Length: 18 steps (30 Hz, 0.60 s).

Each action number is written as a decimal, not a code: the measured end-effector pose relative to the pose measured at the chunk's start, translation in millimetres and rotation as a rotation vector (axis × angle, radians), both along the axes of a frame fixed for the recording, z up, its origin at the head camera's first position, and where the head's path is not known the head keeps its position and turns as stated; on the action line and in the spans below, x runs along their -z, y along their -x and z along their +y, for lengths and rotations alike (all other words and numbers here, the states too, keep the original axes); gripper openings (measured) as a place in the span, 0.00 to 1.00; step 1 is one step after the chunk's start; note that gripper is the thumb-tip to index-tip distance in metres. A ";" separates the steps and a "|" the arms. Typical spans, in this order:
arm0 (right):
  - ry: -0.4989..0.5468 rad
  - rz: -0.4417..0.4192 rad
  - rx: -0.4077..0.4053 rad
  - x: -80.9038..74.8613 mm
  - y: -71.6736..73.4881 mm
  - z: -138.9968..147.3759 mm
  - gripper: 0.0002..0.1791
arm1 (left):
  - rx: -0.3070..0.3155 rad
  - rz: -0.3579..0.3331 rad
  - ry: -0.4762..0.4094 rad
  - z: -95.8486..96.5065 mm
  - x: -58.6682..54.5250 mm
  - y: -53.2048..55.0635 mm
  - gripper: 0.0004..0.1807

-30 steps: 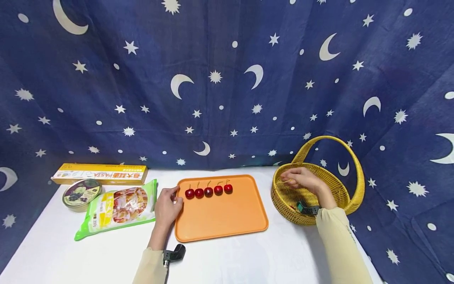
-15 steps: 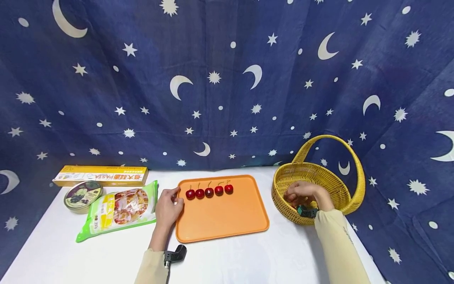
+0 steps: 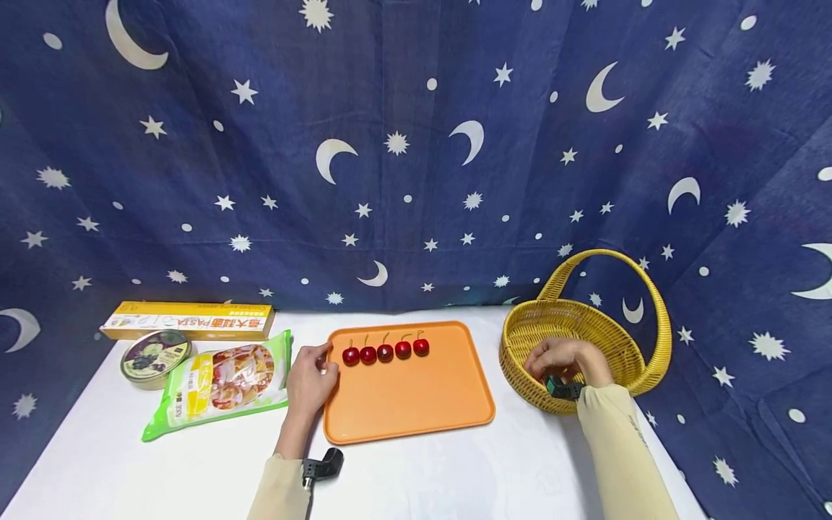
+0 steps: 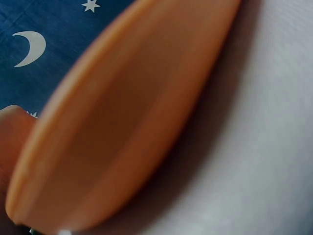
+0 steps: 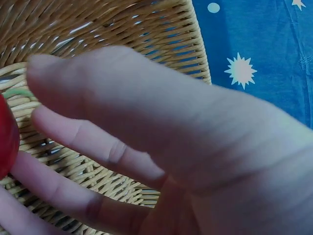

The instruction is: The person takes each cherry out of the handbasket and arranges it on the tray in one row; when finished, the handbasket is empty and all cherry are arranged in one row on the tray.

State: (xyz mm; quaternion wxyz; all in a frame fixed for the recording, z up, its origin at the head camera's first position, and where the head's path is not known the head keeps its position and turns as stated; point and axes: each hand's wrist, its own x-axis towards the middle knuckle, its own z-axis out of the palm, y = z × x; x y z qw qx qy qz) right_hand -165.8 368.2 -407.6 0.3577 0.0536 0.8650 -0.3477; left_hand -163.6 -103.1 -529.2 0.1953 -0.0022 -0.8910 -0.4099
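My left hand grips the left rim of the orange tray, thumb and forefinger at its edge. In the left wrist view the tray's side wall fills the middle. A row of several dark red cherries, stems pointing away from me, lies along the tray's far left part. My right hand is down inside the yellow wicker basket. In the right wrist view a red cherry is at the left edge, its green stem running to the thumb and forefinger tips, which pinch it.
Left of the tray lie a green-and-white food bag, a round tin and a yellow pasta box. The basket's tall handle arches over its right side. A blue starry curtain hangs behind the white table.
My right hand has lowered into the basket and its fingers have drawn together at a cherry. My left hand keeps its hold on the tray's rim.
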 end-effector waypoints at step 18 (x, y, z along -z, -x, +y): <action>0.041 -0.002 -0.028 5.9 2.1 3.2 0.09 | -0.008 0.023 0.010 1.8 1.9 0.0 0.23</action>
